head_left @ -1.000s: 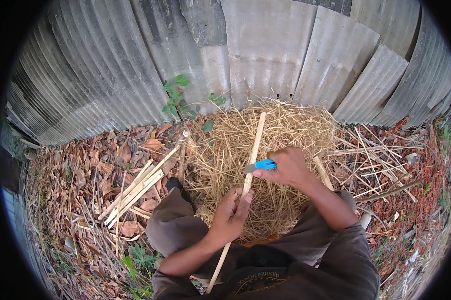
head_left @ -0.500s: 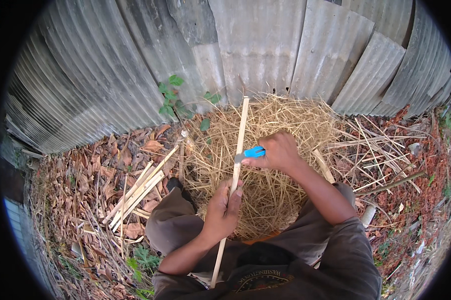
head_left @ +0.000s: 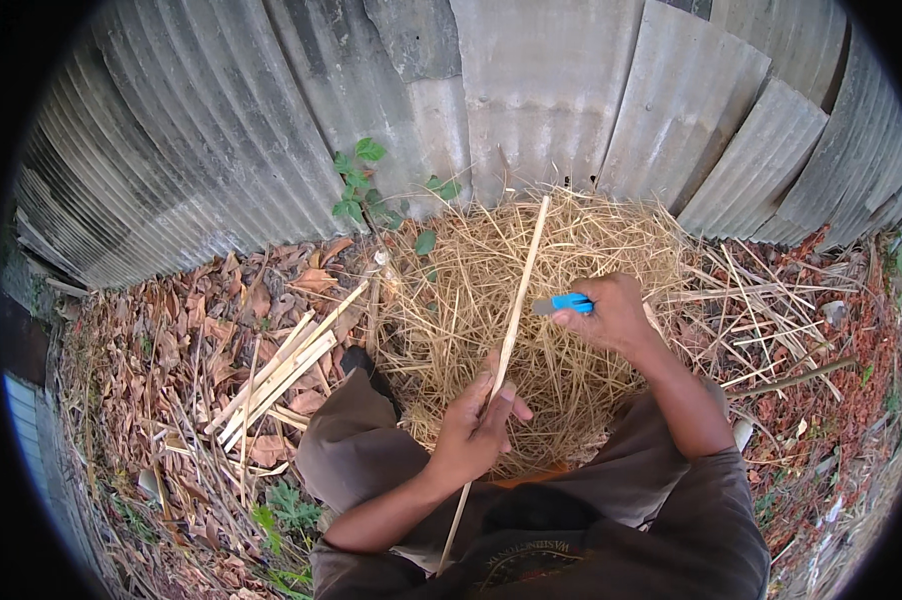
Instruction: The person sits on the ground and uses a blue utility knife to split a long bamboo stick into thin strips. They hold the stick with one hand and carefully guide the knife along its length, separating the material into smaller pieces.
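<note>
A long, pale strip of split wood or bamboo (head_left: pixel 524 287) slants up and away from my lap toward the fence. My left hand (head_left: pixel 474 428) is closed round its lower half, the thumb along the strip. To the right of the strip, my right hand (head_left: pixel 611 312) grips a blue-handled utility knife (head_left: pixel 572 303). The knife's short grey blade points left and stands a small gap away from the strip. Under both hands spreads a heap of dry, straw-like shavings (head_left: pixel 451 340).
Several cut strips (head_left: pixel 276 385) lie on brown dry leaves (head_left: pixel 201 340) at the left. More thin sticks (head_left: pixel 771 310) are scattered at the right. A grey corrugated metal fence (head_left: pixel 551 90) stands behind the heap, with a green plant (head_left: pixel 356 180) at its foot.
The knife has come off the strip and moved right with my right hand. The strip now leans further right and looks turned in my left hand. The whole view has shifted slightly.
</note>
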A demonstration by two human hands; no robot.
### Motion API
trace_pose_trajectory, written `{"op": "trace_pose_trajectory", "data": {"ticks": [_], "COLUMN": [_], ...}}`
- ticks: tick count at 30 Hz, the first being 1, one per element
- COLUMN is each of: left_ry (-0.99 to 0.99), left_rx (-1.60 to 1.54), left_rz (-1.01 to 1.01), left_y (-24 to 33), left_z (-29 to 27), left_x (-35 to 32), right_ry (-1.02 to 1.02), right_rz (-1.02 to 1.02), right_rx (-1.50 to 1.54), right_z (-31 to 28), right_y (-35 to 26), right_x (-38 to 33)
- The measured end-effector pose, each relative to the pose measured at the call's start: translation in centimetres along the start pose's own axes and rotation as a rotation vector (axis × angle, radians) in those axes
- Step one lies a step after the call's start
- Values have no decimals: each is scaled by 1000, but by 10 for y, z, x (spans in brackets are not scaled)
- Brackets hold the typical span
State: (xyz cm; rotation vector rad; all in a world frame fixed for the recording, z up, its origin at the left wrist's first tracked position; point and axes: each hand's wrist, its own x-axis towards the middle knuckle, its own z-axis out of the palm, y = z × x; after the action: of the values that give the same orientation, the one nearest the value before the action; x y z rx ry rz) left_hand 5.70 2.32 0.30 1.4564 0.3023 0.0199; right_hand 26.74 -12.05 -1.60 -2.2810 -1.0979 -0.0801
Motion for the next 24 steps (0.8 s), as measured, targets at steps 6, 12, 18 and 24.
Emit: {"op": "trace_pose_trajectory", "data": {"ticks": [6,12,18,24], "left_ry": [-48,-15,28,50], "left_rx": [57,129,163,88], "left_rz": [49,62,110,61], "left_y": [-4,-8,0,2], "left_z": [-2,-7,-5,-4], "left_x": [-2,-5,-4,3], "right_ry": [115,124,247,182], "right_rz": [-104,-257,-313,-278], "right_rx": [-211,-173,-219,-226], "right_z": [11,17,21,22], "right_y": [-10,-23,-12,-3], "right_x": [4,0,6,20]}}
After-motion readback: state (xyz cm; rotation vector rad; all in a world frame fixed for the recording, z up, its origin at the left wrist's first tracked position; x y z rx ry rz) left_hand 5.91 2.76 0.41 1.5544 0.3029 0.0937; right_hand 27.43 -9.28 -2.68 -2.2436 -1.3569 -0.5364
